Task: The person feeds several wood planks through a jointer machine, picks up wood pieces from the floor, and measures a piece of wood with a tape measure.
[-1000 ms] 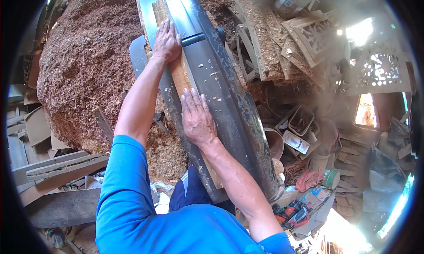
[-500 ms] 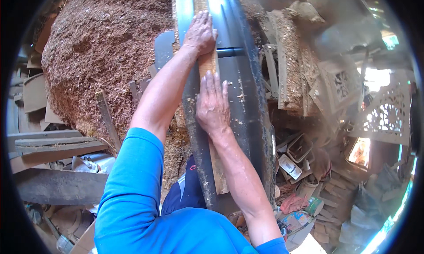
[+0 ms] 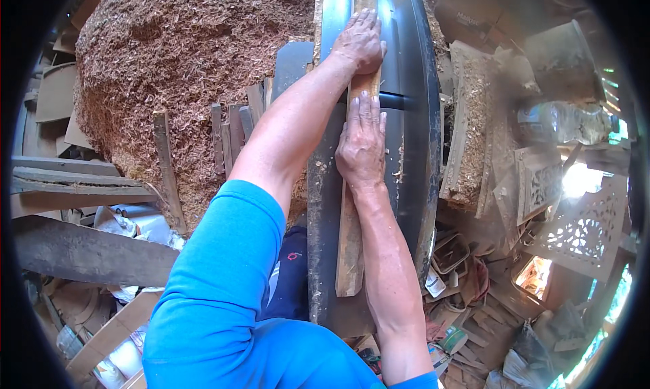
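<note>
Both hands are pressed flat, fingers spread, on a long wooden strip lying along the dark metal machine table. Left hand sits farther up, right hand just behind it. The near half looks left to feed. The far end's cut off, and no blade is visible. Huge sawdust pile to the left.

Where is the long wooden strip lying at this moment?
In the head view, the wooden strip lies lengthwise on the dark metal machine table, centre-right, pressed flat under the left hand and right hand, with the sawdust heap to its left.
</note>
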{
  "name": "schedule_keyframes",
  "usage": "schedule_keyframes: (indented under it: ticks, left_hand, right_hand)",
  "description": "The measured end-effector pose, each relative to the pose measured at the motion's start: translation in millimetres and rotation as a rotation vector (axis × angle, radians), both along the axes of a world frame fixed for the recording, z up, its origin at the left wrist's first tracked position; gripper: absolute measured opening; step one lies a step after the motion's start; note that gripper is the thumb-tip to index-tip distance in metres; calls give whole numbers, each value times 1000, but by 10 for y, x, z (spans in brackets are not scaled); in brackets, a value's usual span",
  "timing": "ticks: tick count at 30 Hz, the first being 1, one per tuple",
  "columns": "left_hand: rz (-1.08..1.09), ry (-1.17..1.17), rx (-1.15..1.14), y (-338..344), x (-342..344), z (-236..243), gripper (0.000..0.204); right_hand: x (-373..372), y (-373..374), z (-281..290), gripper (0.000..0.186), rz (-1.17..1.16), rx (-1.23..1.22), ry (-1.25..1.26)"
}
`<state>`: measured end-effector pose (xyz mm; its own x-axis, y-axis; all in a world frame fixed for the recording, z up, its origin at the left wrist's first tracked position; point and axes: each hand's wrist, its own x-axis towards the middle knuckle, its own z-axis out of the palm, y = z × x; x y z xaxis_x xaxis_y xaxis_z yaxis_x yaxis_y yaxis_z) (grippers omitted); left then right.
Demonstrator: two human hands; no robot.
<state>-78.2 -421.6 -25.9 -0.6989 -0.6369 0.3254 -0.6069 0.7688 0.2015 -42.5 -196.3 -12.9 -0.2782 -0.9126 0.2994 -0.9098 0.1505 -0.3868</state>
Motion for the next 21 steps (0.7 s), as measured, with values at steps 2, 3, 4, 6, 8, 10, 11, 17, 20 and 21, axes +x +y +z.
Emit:
schedule_keyframes:
  ticks: [2,3,4,6,8,10,11,17,20,21]
  left_hand:
    - [13,-9,-12,-113,5,-3,66]
    - [18,-23,-19,-183,22,10,66]
    - [13,-31,-19,-230,-8,15,68]
    - [31,-37,27,-336,91,-29,67]
    - [38,-18,73,-286,93,115,66]
    - [-69,144,166,-97,292,255,62]
    - [-58,337,135,51,503,224,58]
    - [-62,758,307,2342,2112,395,55]
    - [-173,639,533,3358,2522,209,47]
    - [-172,614,588,3555,2554,184,49]
  right_hand:
    - [-26,-116,19,53,21,-16,14]
    - [-28,-174,35,53,27,-21,12]
    - [-46,-203,25,53,27,-19,8]
    - [-11,-327,-32,53,57,3,9]
    - [-135,-403,-51,53,53,14,31]
    - [-192,-471,-56,55,65,37,59]
    - [-165,-512,-59,55,77,52,61]
    - [-287,-758,-94,49,69,75,113]
    - [-335,-895,-57,49,81,69,139]
    - [-398,-913,-76,49,107,79,150]
